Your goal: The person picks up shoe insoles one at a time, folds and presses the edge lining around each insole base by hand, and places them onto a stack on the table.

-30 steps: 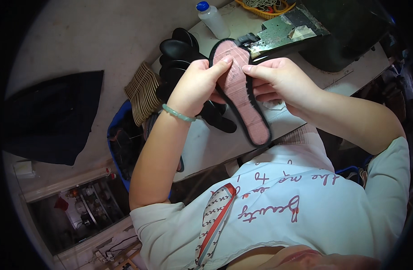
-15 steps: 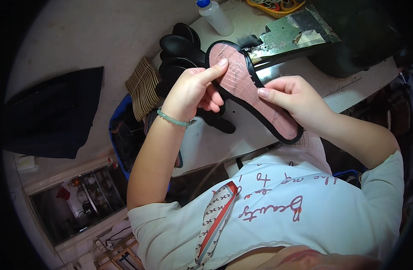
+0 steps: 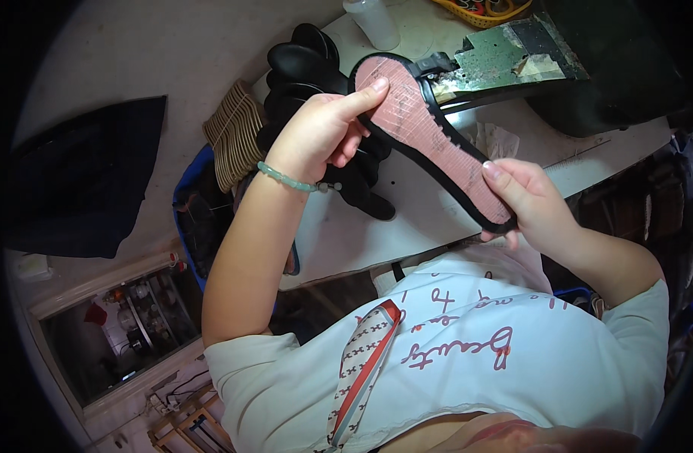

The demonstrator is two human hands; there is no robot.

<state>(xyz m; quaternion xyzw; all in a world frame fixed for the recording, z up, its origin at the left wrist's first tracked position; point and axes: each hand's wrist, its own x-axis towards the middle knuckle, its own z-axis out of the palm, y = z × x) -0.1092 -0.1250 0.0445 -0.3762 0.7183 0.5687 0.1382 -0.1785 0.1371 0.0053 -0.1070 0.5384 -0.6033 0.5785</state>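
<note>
Between both hands I hold a shoe insole point(image 3: 437, 143), pinkish underneath, with a black folded rim all round and small notches along its right edge. My left hand point(image 3: 327, 132) grips its wide upper end, the thumb flat on the pink face and the other fingers curled behind. At the narrow lower end, my right hand point(image 3: 531, 196) pinches the rim, thumb on top and fingertips showing underneath. The wide end lies close to the black tip of a green machine arm point(image 3: 505, 57). Several black insoles point(image 3: 305, 68) are heaped on the table behind my left hand.
A white worktable point(image 3: 346, 245) spreads under my hands. Beyond stand a clear plastic bottle point(image 3: 376, 26) and a yellow basket point(image 3: 486, 13). At the left are a bundle of tan striped strips point(image 3: 234, 136), a blue-rimmed bin point(image 3: 182, 192) and a dark cloth point(image 3: 89, 181).
My right hand has slid down from the insole's middle edge to its narrow end. The insole's wide end has shifted up slightly, toward the machine arm. My left hand keeps its grip.
</note>
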